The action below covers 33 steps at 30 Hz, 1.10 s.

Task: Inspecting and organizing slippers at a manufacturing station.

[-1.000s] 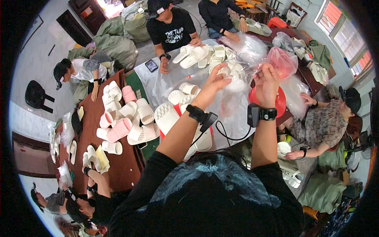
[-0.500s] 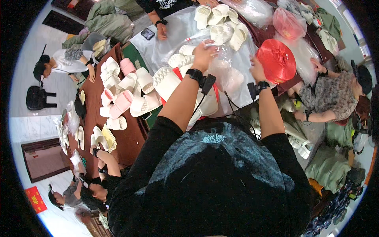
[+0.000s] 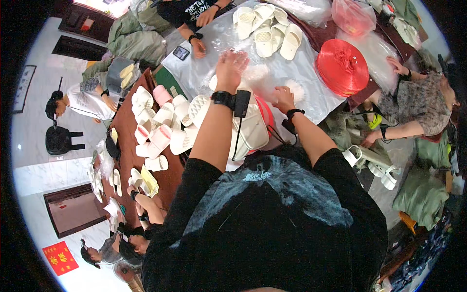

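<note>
My left hand (image 3: 230, 72) reaches over the white-covered table with its fingers spread; a shiny film of clear plastic shows around the fingertips. My right hand (image 3: 283, 99) is lower and to the right, its fingers curled at the edge of a crumpled clear plastic bag (image 3: 260, 78). The bag lies blurred between the two hands, so its exact outline is hard to make out. Close to my body, partly behind my left forearm, is a smooth cream-white thing with a red band (image 3: 254, 127). Cream textured slippers (image 3: 198, 110) lie just left of that forearm.
A big red roll of plastic ribbon (image 3: 341, 68) stands right of my hands. White slippers (image 3: 265, 36) are heaped at the far side, near a co-worker's hand (image 3: 198, 47) and a phone (image 3: 181, 53). Cream and pink slippers (image 3: 160, 138) cover the brown table's edge at left. Other people work at both sides.
Both hands have moved left, the right one away from the red roll and down toward the bag. My left hand's fingers have spread. The view has shifted slightly.
</note>
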Tool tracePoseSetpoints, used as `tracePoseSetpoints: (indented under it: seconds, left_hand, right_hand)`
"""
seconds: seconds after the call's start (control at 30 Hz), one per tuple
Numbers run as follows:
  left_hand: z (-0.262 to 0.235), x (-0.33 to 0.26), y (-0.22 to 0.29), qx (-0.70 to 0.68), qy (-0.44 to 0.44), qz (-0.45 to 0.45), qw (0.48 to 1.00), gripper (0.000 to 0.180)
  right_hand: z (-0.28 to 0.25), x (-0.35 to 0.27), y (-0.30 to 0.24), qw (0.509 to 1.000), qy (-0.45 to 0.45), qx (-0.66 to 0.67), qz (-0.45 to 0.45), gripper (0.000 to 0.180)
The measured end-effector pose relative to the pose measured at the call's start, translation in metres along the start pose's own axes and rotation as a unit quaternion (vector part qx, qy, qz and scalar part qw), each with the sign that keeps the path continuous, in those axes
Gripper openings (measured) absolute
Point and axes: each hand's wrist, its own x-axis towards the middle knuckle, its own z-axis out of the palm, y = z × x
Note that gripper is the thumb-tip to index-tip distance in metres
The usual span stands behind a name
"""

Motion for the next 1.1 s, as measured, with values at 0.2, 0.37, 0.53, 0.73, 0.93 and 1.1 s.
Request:
tracePoseSetpoints:
  seconds: [0.2, 0.37, 0.53, 0.73, 0.93, 1.1]
  left_hand:
    - [-0.010, -0.012, 0.091, 0.012, -0.081, 0.203, 0.976, 0.034]
    - [-0.048, -0.059, 0.223, -0.085, -0.159, 0.251, 0.951, 0.034]
    - [-0.094, -0.160, 0.281, -0.118, -0.140, 0.310, 0.933, 0.028]
    - [-0.159, -0.250, 0.270, -0.124, 0.077, 0.478, 0.866, 0.034]
    - [-0.239, -0.314, 0.241, -0.218, -0.045, 0.408, 0.885, 0.026]
    - [-0.239, -0.352, 0.210, -0.234, 0.023, 0.432, 0.871, 0.025]
  right_hand:
    - [-0.039, 0.027, 0.031, 0.999, 0.035, -0.030, -0.030, 0.032]
    - [-0.073, 0.035, 0.058, 0.995, 0.067, 0.063, -0.045, 0.020]
    - [-0.088, 0.053, 0.068, 0.972, 0.187, 0.106, -0.097, 0.021]
    - [-0.134, 0.093, 0.060, 0.964, 0.164, 0.080, -0.192, 0.020]
    - [-0.178, 0.146, 0.005, 0.928, 0.243, 0.115, -0.258, 0.047]
    - [-0.199, 0.175, -0.029, 0.958, 0.018, 0.150, -0.245, 0.051]
